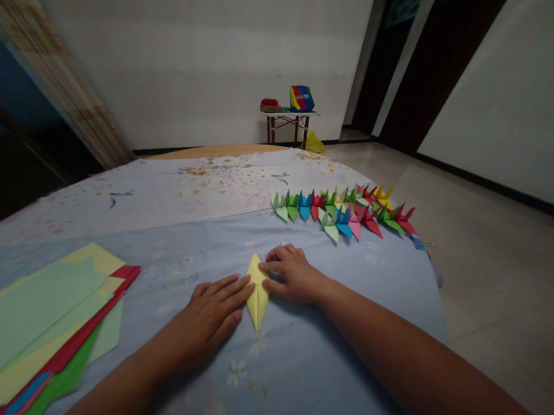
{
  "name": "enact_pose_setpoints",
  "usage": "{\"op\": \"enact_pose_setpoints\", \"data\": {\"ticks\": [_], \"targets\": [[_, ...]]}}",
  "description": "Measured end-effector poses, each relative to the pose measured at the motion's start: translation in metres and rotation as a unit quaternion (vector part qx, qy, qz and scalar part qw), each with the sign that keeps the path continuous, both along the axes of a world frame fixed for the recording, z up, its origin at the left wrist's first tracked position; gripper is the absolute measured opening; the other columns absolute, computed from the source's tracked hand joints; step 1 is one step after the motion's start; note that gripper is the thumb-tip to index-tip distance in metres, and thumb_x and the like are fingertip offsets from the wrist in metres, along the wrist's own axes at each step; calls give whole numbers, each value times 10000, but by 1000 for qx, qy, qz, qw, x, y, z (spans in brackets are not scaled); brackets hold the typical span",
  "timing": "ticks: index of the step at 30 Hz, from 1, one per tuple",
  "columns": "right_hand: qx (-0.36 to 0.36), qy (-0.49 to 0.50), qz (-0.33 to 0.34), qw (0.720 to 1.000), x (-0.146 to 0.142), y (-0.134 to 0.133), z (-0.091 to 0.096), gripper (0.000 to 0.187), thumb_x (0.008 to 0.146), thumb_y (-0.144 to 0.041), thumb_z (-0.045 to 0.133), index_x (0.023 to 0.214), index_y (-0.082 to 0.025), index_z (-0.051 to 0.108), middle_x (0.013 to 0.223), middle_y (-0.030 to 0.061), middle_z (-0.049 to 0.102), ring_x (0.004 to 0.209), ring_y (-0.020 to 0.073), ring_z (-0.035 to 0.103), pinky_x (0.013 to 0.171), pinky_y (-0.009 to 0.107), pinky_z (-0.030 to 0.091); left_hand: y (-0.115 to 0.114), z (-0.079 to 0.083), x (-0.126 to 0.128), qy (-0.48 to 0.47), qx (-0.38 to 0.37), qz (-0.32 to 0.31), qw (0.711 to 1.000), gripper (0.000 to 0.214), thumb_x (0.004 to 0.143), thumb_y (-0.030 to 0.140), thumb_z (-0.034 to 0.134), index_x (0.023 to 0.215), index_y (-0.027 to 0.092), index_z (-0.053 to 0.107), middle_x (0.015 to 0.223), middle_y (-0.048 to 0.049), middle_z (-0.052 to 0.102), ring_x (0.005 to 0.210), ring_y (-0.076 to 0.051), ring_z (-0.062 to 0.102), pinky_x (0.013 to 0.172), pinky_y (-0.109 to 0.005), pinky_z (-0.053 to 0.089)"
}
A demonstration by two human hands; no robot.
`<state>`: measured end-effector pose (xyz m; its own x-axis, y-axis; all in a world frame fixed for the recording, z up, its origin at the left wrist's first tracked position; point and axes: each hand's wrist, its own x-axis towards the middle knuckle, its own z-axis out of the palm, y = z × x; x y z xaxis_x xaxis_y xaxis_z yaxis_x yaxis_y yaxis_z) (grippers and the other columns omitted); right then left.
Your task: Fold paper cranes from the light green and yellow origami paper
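Note:
A yellow folded paper (pixel 258 306) in a narrow diamond shape, a centre crease running to its near tip, lies flat on the blue tablecloth. My left hand (pixel 217 307) lies flat at its left side, fingers stretched out and fingertips touching the paper. On the other side, my right hand (pixel 294 274) has its fingers curved, with thumb and fingertips gripping the paper's right edge. Several folded paper cranes (pixel 344 221) in green, blue, red, pink and yellow stand in rows beyond my right hand.
Loose coloured paper sheets (pixel 40 318) lie fanned in a pile at the left. A white flowered cloth (pixel 213 181) covers the table's far part. Behind it stands a small table (pixel 289 115) bearing a colourful box (pixel 302 99), with a yellow bag (pixel 314 143) on the floor.

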<state>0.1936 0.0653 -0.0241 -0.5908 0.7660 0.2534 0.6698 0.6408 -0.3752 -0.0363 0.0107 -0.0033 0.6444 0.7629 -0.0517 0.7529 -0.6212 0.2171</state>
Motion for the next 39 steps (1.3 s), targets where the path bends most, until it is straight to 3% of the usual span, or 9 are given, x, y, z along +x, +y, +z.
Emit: {"op": "enact_pose_setpoints", "data": {"ticks": [8,32,39], "targets": [[-4,-2,8,1000,0,-1,1,332,783,-379,588,1098,-273,603,1070,60,535,987,227,405,832,372,290,-2,-2,-4,22,-3,-6,1000,444,943,317,258,1386,345,234,1463,10,289,1335,-206,233,1030,-434,246],[0,-9,9,1000,0,-1,1,327,785,-388,587,1091,-273,604,1080,60,531,998,228,401,841,376,285,-3,-4,2,35,32,-13,999,505,920,253,306,1396,366,178,1464,20,285,1317,-242,258,986,-458,275],[-3,-2,5,1000,0,-2,2,365,783,-390,583,1124,-262,585,1079,65,536,994,226,403,836,372,291,-4,-4,3,17,32,-7,999,485,912,232,305,1381,344,254,1450,1,320,1317,-236,264,972,-456,291]]}}
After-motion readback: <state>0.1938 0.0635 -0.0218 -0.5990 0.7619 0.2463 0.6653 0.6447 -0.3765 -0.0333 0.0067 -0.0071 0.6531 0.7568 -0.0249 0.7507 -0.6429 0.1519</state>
